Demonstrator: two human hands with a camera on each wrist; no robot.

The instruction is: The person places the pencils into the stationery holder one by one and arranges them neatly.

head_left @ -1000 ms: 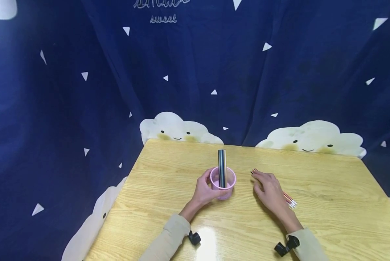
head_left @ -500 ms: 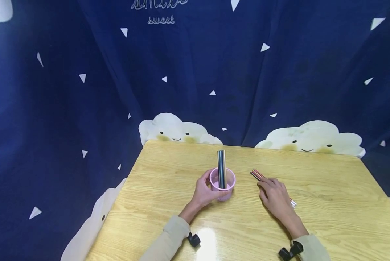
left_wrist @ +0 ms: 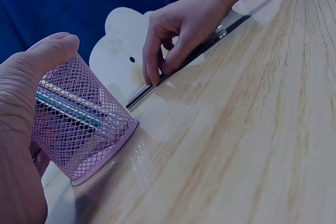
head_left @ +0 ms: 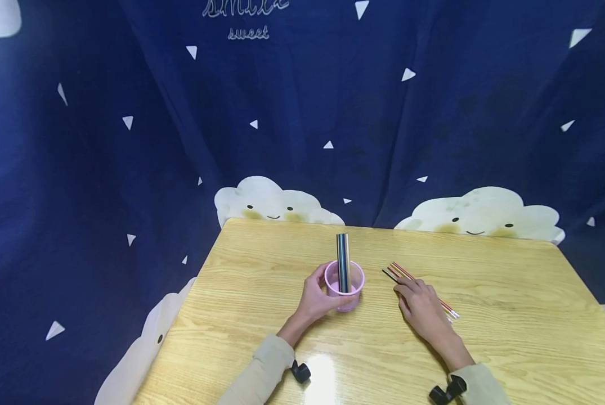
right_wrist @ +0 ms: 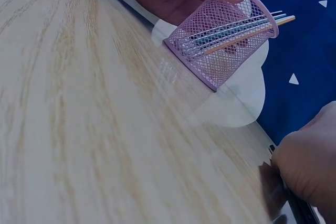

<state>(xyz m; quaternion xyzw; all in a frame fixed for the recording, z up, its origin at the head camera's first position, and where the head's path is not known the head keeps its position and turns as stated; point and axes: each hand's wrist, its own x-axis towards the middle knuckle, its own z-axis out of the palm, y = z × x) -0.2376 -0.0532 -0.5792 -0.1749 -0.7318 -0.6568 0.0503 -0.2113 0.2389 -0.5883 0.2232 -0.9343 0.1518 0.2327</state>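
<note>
In the head view we see a left hand (head_left: 316, 298) curled round a pink mesh cup (head_left: 357, 281), thumb across its near side, fingers round the far left. The cup stands upright on the wooden table (head_left: 525, 292), with a bundle of pencil-like sticks (head_left: 343, 261) rising above its rim. To its right, our right hand (head_left: 424, 309) sits low over some loose pencils, their silvery ends showing past the hand: reddish pencils (head_left: 401, 270) fan out on the far side and a dark pencil (head_left: 390, 275) lies nearest the cup. The step in hand, as we judge it, is getting hold of these pencils. In the left wrist view, the right thumb and fingers bend down to a dark shaft, tips close together at the tabletop; we cannot tell whether they truly pinch it. We would do well to draw the shafts together before lifting, since a splayed set could slip apart. In the right wrist view, the back of the right hand hides its fingertips, so the pinch goes unconfirmed here too. The left hand's hold on the cup shows clearly; a light, steady grip should suffice, as squeezing hard might tip the mesh.
</note>
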